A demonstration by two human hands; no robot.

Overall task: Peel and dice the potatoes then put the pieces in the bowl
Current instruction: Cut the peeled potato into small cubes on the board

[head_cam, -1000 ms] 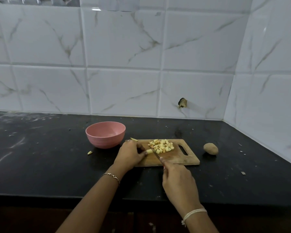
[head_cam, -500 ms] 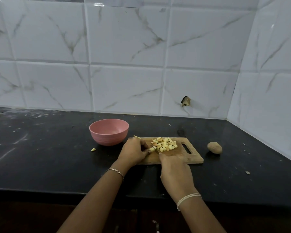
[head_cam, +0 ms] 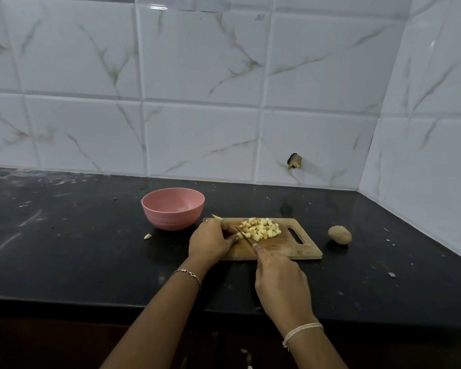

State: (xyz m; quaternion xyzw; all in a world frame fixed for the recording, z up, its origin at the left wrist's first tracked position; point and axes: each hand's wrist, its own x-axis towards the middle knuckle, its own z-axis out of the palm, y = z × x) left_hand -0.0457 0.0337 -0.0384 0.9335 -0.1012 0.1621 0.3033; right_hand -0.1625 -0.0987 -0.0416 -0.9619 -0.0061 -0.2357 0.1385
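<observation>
A wooden cutting board lies on the black counter with a heap of diced potato pieces on its far half. My left hand sits at the board's left end, its fingers curled over a small potato strip whose tip shows beside the blade. My right hand grips a knife, whose blade angles down onto the board between my left fingertips and the heap. The pink bowl stands left of the board; nothing shows inside it. An unpeeled potato lies right of the board.
A potato scrap lies on the counter left of the board, another piece at the board's far left corner. Small bits dot the counter at right. Tiled walls close the back and right; the counter's front edge runs under my forearms.
My right hand has drawn back toward me, so the knife blade shows again next to my left fingertips. The camera has shifted slightly.
</observation>
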